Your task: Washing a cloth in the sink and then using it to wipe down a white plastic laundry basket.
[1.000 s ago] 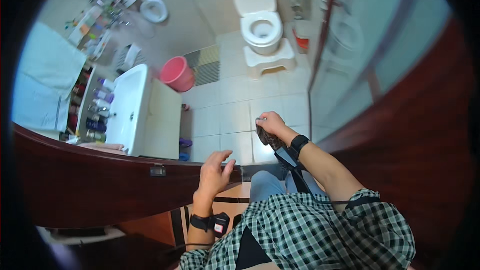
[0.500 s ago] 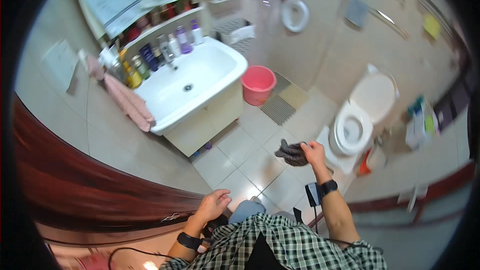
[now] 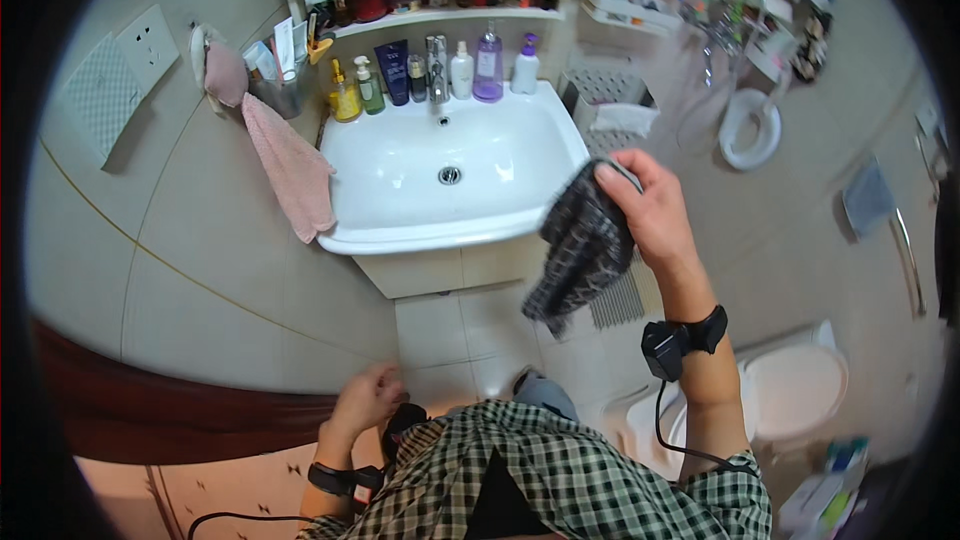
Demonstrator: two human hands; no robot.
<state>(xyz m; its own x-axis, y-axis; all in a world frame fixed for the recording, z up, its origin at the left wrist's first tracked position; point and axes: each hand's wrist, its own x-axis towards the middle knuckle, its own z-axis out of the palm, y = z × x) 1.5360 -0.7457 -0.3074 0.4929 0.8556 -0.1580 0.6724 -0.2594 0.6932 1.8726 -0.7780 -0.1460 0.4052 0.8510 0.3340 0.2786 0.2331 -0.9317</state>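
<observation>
A dark checked cloth [image 3: 580,250] hangs from the right hand [image 3: 655,210], fingers clamped on its top edge, arm raised beside the white sink [image 3: 450,175]; the left hand [image 3: 365,400] hangs loosely curled below it.

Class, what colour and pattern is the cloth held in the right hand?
Dark cloth with a light checked grid; seen in the head view.

1 head-worn fisheye cam looked steeply down from above the person's chest, facing fwd toward the white sink [image 3: 450,180]; floor, toilet [image 3: 790,390] lay below; edges bent at rim.
</observation>
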